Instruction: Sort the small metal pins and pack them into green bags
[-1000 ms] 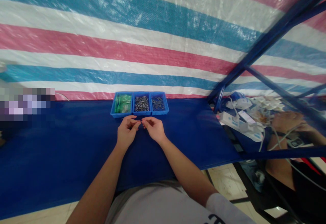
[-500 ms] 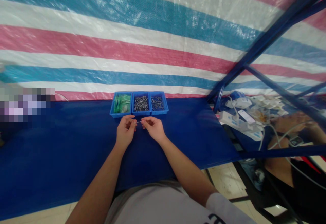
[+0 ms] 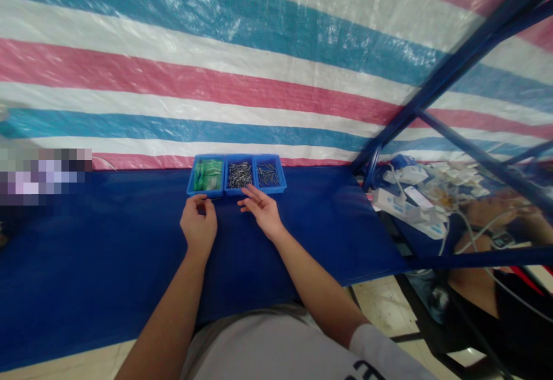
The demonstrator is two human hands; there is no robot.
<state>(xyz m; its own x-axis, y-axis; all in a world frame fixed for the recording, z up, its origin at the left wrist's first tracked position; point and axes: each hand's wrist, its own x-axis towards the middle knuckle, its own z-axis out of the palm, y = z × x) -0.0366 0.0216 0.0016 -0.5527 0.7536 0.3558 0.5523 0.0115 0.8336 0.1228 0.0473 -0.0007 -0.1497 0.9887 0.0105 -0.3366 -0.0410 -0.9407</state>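
Observation:
My left hand [image 3: 199, 220] is closed in a pinch just in front of the left blue bin [image 3: 190, 187]. A thin, dark, pin-like piece [image 3: 216, 198] sticks out to the right from its fingertips; its exact kind is too small to make out. My right hand [image 3: 262, 210] is open with fingers spread, its fingertips at the front edge of the middle bin [image 3: 228, 192]. Green packets [image 3: 208, 174] fill the left bin. Short metal pieces [image 3: 239, 174] lie heaped in the middle bin, and thin metal pins [image 3: 268, 174] in the right bin [image 3: 283, 185].
The bins stand in a row on a blue table [image 3: 142, 253] against a striped tarp [image 3: 259, 89]. Blue metal bars [image 3: 415, 103] rise at the right. Beyond them are a white power strip [image 3: 395, 204], cables and another person's arm [image 3: 479, 213].
My hands have come apart. The left, still pinching the thin piece, has shifted left; the right has let go and spread its fingers near the middle bin.

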